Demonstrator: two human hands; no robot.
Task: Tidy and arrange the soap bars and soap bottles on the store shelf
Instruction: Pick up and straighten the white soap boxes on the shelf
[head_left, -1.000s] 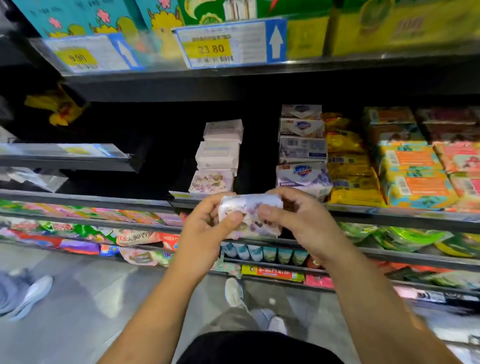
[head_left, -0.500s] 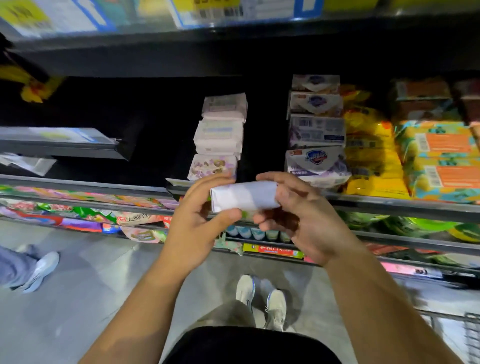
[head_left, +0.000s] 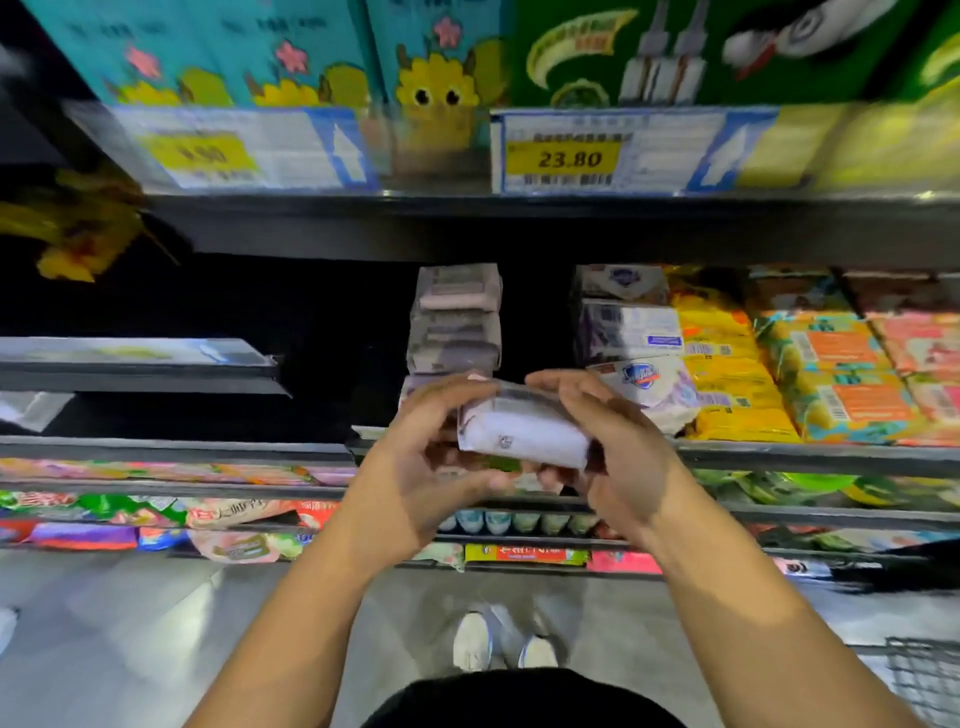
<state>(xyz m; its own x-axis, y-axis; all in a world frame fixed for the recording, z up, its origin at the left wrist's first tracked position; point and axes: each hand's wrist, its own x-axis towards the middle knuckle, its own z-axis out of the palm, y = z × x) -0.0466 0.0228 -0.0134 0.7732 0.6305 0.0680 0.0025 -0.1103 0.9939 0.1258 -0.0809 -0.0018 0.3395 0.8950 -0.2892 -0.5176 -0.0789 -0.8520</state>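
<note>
While both hands, left (head_left: 415, 467) and right (head_left: 618, 457), curl their fingers around it, the white-and-lilac plastic-wrapped rectangular soap bar (head_left: 524, 434) sits tilted, glossy and creased.

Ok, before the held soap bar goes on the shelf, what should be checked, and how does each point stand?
1. Grip: left hand and right hand both hold the soap bar by its ends: ok.
2. Matching lilac stack in view behind the hands: ok.
3. Room on top of that stack: cannot tell, its top lies in shadow.
4. Printed face turned forward: cannot tell.
5. Neighbouring Safeguard stack square: not ok, lowest pack sits skewed.
</note>
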